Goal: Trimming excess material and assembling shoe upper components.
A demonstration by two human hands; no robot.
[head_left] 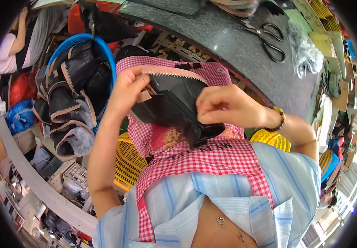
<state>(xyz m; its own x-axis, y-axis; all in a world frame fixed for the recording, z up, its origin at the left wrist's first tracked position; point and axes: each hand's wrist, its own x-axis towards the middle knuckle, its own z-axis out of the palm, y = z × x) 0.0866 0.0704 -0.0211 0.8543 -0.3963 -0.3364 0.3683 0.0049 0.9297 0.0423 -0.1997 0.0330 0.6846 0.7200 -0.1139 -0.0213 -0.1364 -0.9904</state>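
A black leather shoe upper (174,103) with a tan, zigzag-cut edge hangs between my hands, in front of a red-and-white checked apron (211,161). My left hand (131,89) pinches the tan edge at its left end, thumb and fingers closed. On the right side, my right hand (224,105) grips the black leather with curled fingers. The lower part of the upper folds over on itself, and its tip is blurred. What lies under the right fingers is hidden.
A blue basket (113,62) at left holds several black uppers (73,140), some with grey fuzzy lining. On the dark worktable (211,33) lie black-handled scissors (269,41) and clear plastic film (304,49). Yellow baskets (131,163) stand below. Another person (15,49) is at far left.
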